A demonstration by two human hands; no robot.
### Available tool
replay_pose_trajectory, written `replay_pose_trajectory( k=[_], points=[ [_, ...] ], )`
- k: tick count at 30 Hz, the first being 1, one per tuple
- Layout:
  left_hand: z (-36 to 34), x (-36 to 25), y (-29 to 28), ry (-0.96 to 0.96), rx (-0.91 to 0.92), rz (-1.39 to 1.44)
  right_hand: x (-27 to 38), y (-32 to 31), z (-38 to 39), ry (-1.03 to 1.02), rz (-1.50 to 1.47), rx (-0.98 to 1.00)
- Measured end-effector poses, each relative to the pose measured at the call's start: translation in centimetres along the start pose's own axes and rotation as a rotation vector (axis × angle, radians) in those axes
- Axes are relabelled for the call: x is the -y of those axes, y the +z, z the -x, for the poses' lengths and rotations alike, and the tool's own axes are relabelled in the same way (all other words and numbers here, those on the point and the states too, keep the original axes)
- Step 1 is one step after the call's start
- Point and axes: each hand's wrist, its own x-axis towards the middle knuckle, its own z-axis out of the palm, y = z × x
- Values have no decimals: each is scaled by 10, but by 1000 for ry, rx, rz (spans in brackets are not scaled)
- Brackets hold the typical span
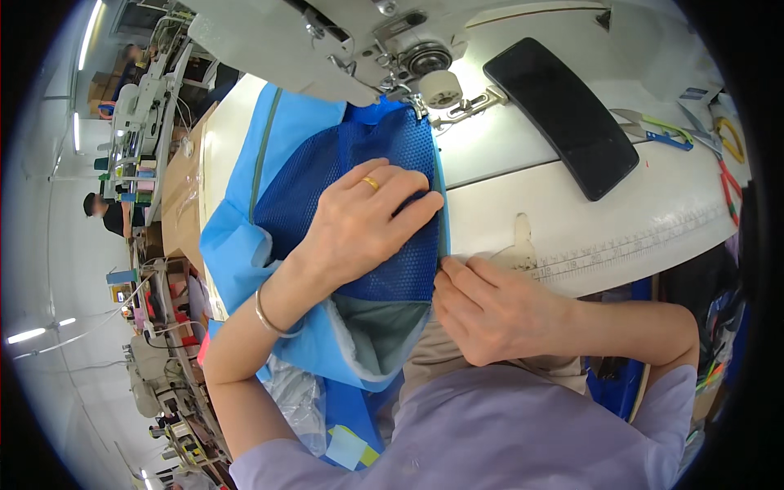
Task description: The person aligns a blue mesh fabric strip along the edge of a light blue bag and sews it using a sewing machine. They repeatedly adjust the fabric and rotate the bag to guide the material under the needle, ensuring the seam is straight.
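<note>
The left hand point(367, 216) lies on dark blue mesh point(396, 139), fingers bent and slightly parted; whether it grips a fold I cannot tell. The right hand point(498, 314) pinches the side edge of the light blue fabric piece point(233, 237), which drapes over the sewing table's point(670, 188) near edge. Uneven pulling could make the layers slip or pucker beneath the presser foot point(420, 110). The mesh looks perforated, the fabric smooth and limp, the grey-green lining point(380, 327) creased.
</note>
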Motion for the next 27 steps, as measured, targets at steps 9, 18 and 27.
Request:
replay_pose_trajectory(
  k=[9, 18, 27],
  points=[
    [1, -1, 4, -23, -8, 176, -1, -3, 1, 7, -11, 33],
    [15, -17, 14, -144, -108, 203, -2, -6, -1, 11, -50, 46],
    [30, -20, 27, -239, -230, 283, -29, -2, -9, -77, -65, 34]
  ],
)
